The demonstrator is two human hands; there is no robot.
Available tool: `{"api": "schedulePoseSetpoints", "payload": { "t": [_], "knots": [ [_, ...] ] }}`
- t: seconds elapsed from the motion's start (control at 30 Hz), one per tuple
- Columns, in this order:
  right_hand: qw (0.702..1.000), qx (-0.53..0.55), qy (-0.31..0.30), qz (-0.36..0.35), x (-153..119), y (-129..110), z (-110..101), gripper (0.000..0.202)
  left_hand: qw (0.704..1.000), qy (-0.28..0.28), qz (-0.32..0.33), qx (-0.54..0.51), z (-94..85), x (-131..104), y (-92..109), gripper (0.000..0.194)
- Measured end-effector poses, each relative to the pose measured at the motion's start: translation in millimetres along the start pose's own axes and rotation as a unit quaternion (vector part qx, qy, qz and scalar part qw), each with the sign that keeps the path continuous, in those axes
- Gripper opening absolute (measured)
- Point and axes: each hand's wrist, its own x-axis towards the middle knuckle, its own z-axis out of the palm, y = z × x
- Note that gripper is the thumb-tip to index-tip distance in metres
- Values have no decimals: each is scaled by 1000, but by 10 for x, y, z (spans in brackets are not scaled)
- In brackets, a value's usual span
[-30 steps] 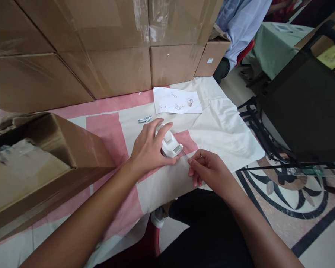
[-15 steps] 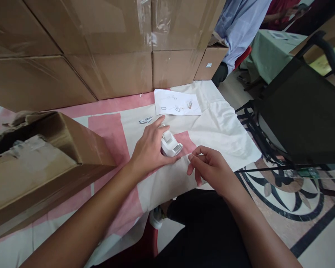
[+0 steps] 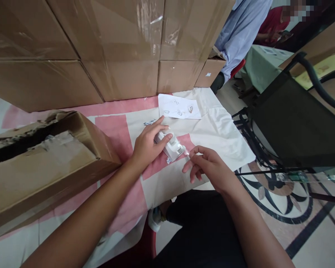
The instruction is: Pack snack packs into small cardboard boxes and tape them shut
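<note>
Left hand (image 3: pixel 147 146) clamped over the white tape dispenser (image 3: pixel 173 149), which sits on the cloth-covered tabletop (image 3: pixel 226 139) in front of the person; thumb lies along the top, fingers on the far side. Right hand (image 3: pixel 210 163) has thumb and index pinching the end of a clear strip (image 3: pixel 187 152) just beside the dispenser's front edge, other fingers loosely spread. Risks, my guess: strip curls onto the fingertips or sticks to itself if let go slack; dispenser skids on the loose cloth if the left grip is light and the pull hard; tears crooked if pulled off-angle. Small paper scrap (image 3: pixel 169 160) next to the dispenser (markings too small to read) could get caught by stray tape. Drawn-on sheet (image 3: pixel 184 106) lies beyond, clear of both hands.
</note>
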Motion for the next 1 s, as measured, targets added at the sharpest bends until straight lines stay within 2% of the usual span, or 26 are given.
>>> {"api": "schedulePoseSetpoints", "payload": {
  "t": [0.2,0.3,0.47,0.57,0.7,0.83,1.0],
  "knots": [
    [1000,-26,0,13,50,-18,64,19,993,46,-23,-102,84,52,45,18],
    [999,-42,-7,26,63,-36,73,21,989,50,-30,-136,123,75,107,18],
    [997,-57,4,51,106,-41,57,27,992,31,-27,-119,136,98,83,7],
    [997,-63,11,32,127,-25,47,30,993,26,-21,-117,136,96,40,12],
    [996,-92,10,-6,125,-37,50,33,989,28,-44,-137,130,84,42,14],
    [995,-101,5,-2,102,-102,58,34,987,21,-58,-151,117,96,52,2],
    [995,-101,2,-9,97,-154,41,31,983,26,-82,-163,131,126,35,3]
  ]
}}
